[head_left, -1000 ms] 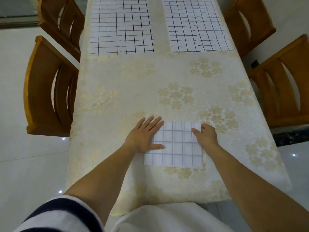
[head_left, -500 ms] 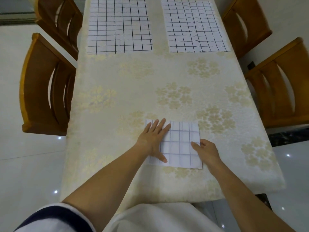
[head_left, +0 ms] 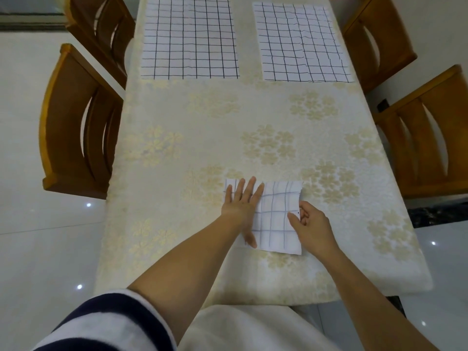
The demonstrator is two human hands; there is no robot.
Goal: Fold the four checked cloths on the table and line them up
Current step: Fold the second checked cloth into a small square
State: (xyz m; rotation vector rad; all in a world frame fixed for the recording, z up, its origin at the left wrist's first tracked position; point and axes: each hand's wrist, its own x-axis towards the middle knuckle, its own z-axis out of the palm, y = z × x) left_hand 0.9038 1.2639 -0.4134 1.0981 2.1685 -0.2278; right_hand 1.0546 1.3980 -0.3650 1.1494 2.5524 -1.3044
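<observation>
As your flat left hand [head_left: 240,205] pins the folded cloth [head_left: 277,224], your right hand [head_left: 312,225] pinches its edge. Wooden chairs [head_left: 76,127] flank the floral-clothed table [head_left: 228,127].

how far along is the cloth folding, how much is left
Nothing finished and lined up shows. In hand: the near cloth, already folded small, left hand flat on its left part, right hand pinching its right edge. Left: the far left cloth and far right cloth lie unfolded at the far end of the table. A fourth cloth is not in view.
</observation>
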